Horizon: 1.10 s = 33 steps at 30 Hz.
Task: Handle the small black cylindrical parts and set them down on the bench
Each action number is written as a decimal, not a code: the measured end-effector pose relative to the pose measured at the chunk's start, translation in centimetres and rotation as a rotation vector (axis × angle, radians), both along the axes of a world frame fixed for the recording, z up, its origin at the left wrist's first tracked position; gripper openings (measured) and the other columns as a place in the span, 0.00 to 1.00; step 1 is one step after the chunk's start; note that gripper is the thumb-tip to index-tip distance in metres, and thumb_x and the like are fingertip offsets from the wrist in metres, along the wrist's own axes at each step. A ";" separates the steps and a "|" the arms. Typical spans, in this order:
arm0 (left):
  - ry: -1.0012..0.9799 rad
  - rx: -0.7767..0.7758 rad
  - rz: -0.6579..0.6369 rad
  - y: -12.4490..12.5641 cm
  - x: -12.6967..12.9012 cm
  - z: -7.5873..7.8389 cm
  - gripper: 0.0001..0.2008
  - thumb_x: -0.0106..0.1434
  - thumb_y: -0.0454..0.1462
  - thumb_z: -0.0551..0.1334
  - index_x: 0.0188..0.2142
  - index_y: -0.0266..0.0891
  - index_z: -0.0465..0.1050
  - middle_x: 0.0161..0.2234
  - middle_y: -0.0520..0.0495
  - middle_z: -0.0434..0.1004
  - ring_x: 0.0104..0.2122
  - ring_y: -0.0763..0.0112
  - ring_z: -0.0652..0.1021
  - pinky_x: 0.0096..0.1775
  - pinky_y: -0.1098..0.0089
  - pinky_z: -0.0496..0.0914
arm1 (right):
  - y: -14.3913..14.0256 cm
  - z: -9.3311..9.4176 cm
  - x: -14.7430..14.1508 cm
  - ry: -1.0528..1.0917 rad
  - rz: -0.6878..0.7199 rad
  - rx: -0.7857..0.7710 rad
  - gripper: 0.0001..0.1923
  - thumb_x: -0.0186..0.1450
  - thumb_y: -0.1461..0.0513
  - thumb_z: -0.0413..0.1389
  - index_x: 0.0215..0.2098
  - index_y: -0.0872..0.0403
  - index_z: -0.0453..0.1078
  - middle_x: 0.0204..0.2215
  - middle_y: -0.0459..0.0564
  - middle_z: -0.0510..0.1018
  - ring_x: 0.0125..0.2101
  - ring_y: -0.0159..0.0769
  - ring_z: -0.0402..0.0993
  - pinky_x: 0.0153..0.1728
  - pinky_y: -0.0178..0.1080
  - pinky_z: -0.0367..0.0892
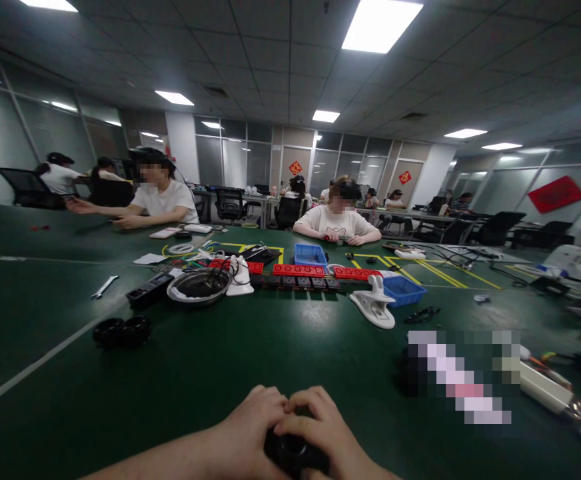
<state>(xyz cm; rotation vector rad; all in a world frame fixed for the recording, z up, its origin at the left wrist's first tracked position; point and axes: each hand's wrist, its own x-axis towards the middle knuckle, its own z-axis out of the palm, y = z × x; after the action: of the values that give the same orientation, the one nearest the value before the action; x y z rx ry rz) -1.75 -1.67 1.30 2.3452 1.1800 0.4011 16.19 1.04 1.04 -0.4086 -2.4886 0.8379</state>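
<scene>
Here, both hands, left hand [250, 427] and right hand [320, 423], close around a small black part [290, 453] at the near edge of the green counter [270, 347]; best keep the grip firm and even.

We see a dark green table [280, 347] with a round metal dish [199, 287] full of black cables, a row of red power strips [320, 271], two blue plastic bins [403, 291], a white plastic clamp stand [373, 303], a small silver wrench [104, 287] and two black rings [122, 331]. Seated people [336, 220] work across from us.
</scene>
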 end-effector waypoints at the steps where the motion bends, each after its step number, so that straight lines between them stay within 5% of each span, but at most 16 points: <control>1: 0.005 -0.002 -0.006 0.0 -0.1 0.1 0.16 0.43 0.46 0.65 0.32 0.43 0.69 0.34 0.54 0.68 0.34 0.67 0.67 0.35 0.69 0.59 | -0.1 0.1 -0.1 0.000 0.003 -0.024 0.20 0.53 0.59 0.50 0.45 0.48 0.64 0.42 0.50 0.64 0.43 0.41 0.59 0.43 0.43 0.56; 4: -0.018 -0.032 0.005 -0.2 -0.4 0.3 0.19 0.44 0.47 0.65 0.36 0.45 0.69 0.37 0.52 0.68 0.36 0.64 0.67 0.37 0.67 0.61 | -0.4 0.7 0.0 0.002 0.000 -0.135 0.24 0.50 0.64 0.48 0.46 0.47 0.64 0.47 0.50 0.60 0.48 0.43 0.55 0.47 0.45 0.52; 7: -0.146 -0.084 0.014 -0.4 -0.9 0.4 0.33 0.41 0.47 0.66 0.48 0.45 0.61 0.43 0.49 0.65 0.40 0.61 0.66 0.42 0.63 0.61 | -0.2 1.4 0.9 0.059 -0.116 -0.347 0.31 0.49 0.65 0.48 0.52 0.48 0.56 0.52 0.50 0.56 0.51 0.44 0.51 0.50 0.46 0.48; 12: -0.351 -0.050 0.133 -0.9 -1.3 0.8 0.35 0.37 0.49 0.68 0.45 0.43 0.61 0.42 0.47 0.63 0.41 0.60 0.66 0.43 0.63 0.62 | 1.4 2.5 2.8 -0.109 -0.088 -0.609 0.29 0.48 0.62 0.55 0.49 0.53 0.59 0.41 0.49 0.67 0.43 0.40 0.60 0.45 0.43 0.55; 21: -0.395 -0.052 -0.012 -1.0 -0.9 1.1 0.22 0.47 0.46 0.65 0.42 0.44 0.68 0.38 0.50 0.68 0.38 0.67 0.69 0.40 0.69 0.64 | 0.6 1.4 0.9 -0.335 -0.104 -0.114 0.21 0.45 0.57 0.62 0.38 0.52 0.68 0.34 0.44 0.69 0.37 0.37 0.61 0.40 0.39 0.55; 27: -0.377 -0.022 0.002 -1.0 -0.8 0.6 0.24 0.47 0.47 0.65 0.44 0.46 0.66 0.38 0.50 0.67 0.37 0.66 0.69 0.39 0.69 0.63 | 0.0 0.3 0.1 -0.365 -0.273 -0.095 0.24 0.42 0.53 0.62 0.36 0.53 0.68 0.32 0.45 0.69 0.34 0.36 0.62 0.33 0.36 0.56; 33: -0.265 0.026 0.286 -1.8 0.5 0.6 0.20 0.44 0.45 0.67 0.36 0.41 0.68 0.33 0.51 0.65 0.34 0.66 0.68 0.34 0.70 0.62 | -1.6 -0.2 -1.6 -0.402 -0.602 0.146 0.20 0.41 0.53 0.61 0.27 0.56 0.64 0.26 0.47 0.70 0.29 0.39 0.62 0.33 0.41 0.55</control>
<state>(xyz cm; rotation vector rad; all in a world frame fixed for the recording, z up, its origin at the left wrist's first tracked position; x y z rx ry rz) -1.29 -3.47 1.87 2.0671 1.3846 0.8022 14.63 -0.55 0.80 -1.2954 -2.5136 0.3478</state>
